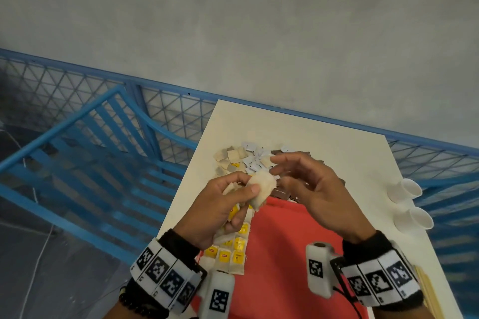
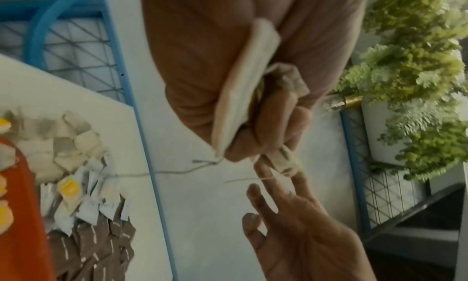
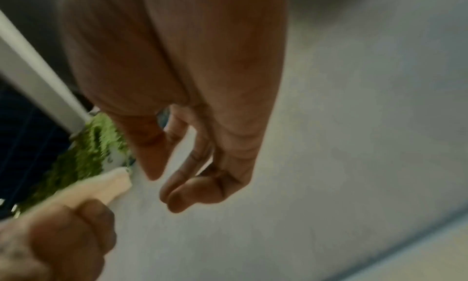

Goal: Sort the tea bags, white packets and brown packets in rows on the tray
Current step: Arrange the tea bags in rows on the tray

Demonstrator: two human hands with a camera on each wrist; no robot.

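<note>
Both hands are up over the far end of the red tray [image 1: 298,246], whose middle and right side are bare, with two rows of tea bags [image 1: 234,248] along its left edge. The left hand [image 1: 220,212] grips a small bunch of pale, flat tea bags [image 1: 260,189], long side pointing up and away, strings dangling. The right hand [image 1: 311,189] is loose and holds nothing, just beside it, above the mixed pile [image 1: 248,160] on the table [image 1: 324,137].
</note>
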